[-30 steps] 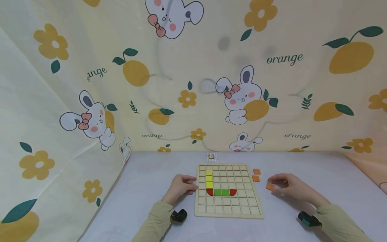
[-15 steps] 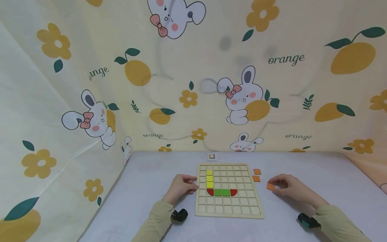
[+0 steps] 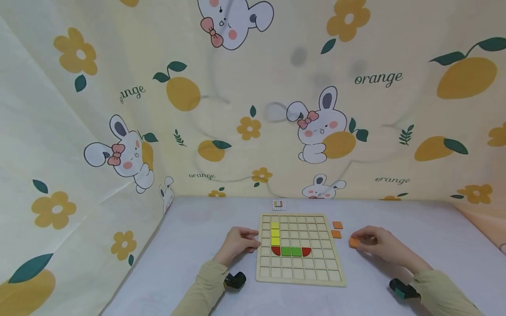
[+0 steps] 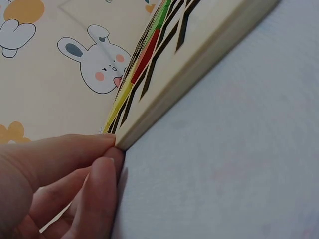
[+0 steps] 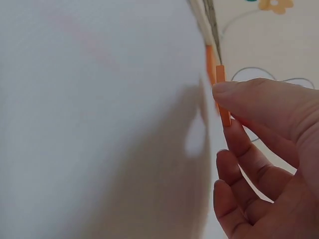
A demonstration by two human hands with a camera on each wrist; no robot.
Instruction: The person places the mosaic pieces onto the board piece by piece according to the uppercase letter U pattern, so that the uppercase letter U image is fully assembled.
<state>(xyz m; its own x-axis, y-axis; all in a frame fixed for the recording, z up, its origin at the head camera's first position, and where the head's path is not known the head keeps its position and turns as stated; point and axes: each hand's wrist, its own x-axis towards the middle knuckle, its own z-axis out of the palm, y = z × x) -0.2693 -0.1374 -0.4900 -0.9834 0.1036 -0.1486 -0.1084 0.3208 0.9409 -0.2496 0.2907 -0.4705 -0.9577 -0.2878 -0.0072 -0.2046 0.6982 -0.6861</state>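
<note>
A square wooden grid board (image 3: 296,263) lies on the table with a column of yellow tiles (image 3: 275,233) in its slots. Below that column runs a row with two green tiles (image 3: 291,251) between two rounded red tiles (image 3: 306,251). My left hand (image 3: 239,241) pinches the board's left edge; in the left wrist view its fingertips (image 4: 108,139) meet right at the rim. To the right of the board, my right hand (image 3: 377,241) holds an orange square tile (image 5: 221,84) between thumb and fingers, seen edge-on in the right wrist view.
Two more orange tiles (image 3: 336,234) lie just off the board's right edge. Behind the board is a small pattern card (image 3: 279,205). A printed cloth (image 3: 221,109) with rabbits and oranges hangs along the back and left side of the white table (image 3: 178,228).
The orange tile in my right fingers has tipped up slightly and the grip has closed further over it. My left hand stays at the board's edge. The head view has shifted a little.
</note>
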